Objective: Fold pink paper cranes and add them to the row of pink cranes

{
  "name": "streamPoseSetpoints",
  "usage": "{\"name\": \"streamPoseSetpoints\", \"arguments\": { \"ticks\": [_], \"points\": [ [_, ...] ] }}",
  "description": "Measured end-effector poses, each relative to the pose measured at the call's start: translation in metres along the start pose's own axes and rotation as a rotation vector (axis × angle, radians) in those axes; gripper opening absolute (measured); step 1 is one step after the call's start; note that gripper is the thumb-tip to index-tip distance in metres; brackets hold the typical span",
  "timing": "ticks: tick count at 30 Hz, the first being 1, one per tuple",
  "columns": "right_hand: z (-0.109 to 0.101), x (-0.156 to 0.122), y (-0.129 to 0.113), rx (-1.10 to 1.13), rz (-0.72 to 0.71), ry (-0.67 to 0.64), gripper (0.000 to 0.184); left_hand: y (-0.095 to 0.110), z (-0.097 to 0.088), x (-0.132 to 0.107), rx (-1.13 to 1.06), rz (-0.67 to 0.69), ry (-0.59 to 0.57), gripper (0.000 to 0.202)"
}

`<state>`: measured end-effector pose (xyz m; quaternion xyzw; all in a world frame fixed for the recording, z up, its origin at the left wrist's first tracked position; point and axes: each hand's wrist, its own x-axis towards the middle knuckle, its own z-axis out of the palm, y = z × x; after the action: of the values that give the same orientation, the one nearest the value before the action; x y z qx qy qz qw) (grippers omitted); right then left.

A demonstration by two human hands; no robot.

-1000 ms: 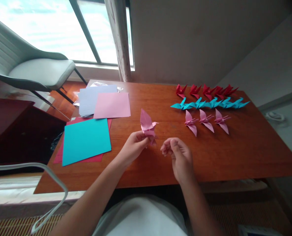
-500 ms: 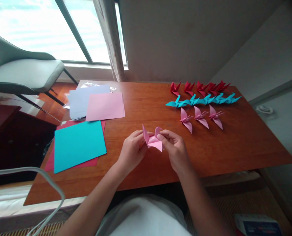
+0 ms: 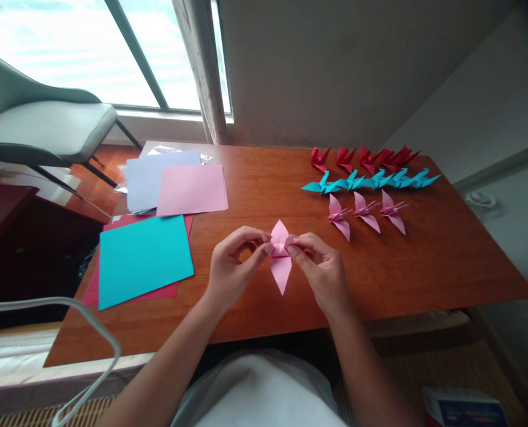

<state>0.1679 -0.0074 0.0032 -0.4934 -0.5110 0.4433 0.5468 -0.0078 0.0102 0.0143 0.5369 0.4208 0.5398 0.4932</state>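
Note:
A pink paper crane (image 3: 281, 267) is held between my two hands above the near middle of the table, its wings spread, one pointing away and one toward me. My left hand (image 3: 237, 261) pinches its left end between thumb and fingers. On the opposite side my right hand (image 3: 317, 261) pinches the right end the same way. To the right lie three finished pink cranes (image 3: 366, 212) in a row. Behind them stand a row of blue cranes (image 3: 371, 181) and, farther back, a row of red cranes (image 3: 345, 159).
On the left of the wooden table (image 3: 255, 190) lie pink paper sheets (image 3: 193, 190), pale lavender sheets (image 3: 143, 184), a blue sheet (image 3: 146, 261) and red paper (image 3: 92, 290) under it. A white cable (image 3: 99, 326) loops at lower left. A chair (image 3: 45, 130) stands by the window.
The crane has turned and its wings have opened out flat, away from and toward me. My left hand has shifted its grip to the crane's left end, and its fingers now show.

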Motion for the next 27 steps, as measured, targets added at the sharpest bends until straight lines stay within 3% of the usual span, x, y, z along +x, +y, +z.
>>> {"name": "streamPoseSetpoints", "arguments": {
  "ticks": [5,11,17,27],
  "points": [
    [-0.0003,-0.0010,0.0031,0.007,0.018,0.003,0.004,-0.0034,-0.0020,-0.0007,-0.112,-0.104,0.031,0.008],
    [-0.0017,-0.0009,0.0021,0.005,0.019,-0.008,0.005,-0.0023,-0.0034,-0.0001,-0.217,-0.141,-0.030,0.005],
    [-0.0028,-0.0025,0.0009,-0.004,0.010,0.002,0.003,-0.0025,-0.0022,0.0013,-0.215,-0.195,0.013,0.010],
    [-0.0017,-0.0041,-0.0025,-0.117,-0.055,-0.003,0.005,-0.0029,-0.0020,-0.0002,-0.129,-0.157,0.053,0.015]
  ]
}}
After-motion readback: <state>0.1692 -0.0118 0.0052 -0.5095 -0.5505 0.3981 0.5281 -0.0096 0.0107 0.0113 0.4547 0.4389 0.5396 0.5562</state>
